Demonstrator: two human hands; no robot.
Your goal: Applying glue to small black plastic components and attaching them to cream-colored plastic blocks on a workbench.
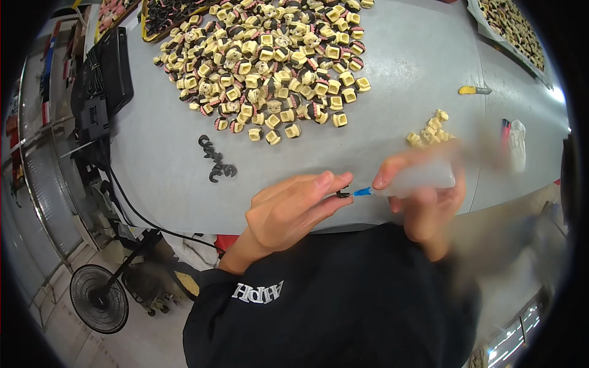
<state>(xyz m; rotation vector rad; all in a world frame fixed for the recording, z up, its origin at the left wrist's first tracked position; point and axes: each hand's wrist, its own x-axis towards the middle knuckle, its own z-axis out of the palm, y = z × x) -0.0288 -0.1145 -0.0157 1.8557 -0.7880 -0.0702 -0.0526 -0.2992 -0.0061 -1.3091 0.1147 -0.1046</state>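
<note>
Between the thumb and fingers of my left hand (288, 205) is a small black curved piece (343, 192). My right hand (426, 202) grips a translucent white squeeze bottle (423, 179), lying sideways. Its blue nozzle tip (363, 192) points left and reaches the black piece; whether they touch I cannot tell. Several similar black curved pieces (216, 161) lie in a loose row left of my left hand. Beyond my right hand sits a small group of cream-coloured pieces (432, 130).
A big heap of small cream, black and pink pieces (270, 67) covers the far middle of the grey table (405, 73). Trays of parts (512, 30) stand at the far corners. A yellow-handled cutter (472, 90) and a white bottle (517, 145) lie at right. A black fan (98, 299) stands lower left.
</note>
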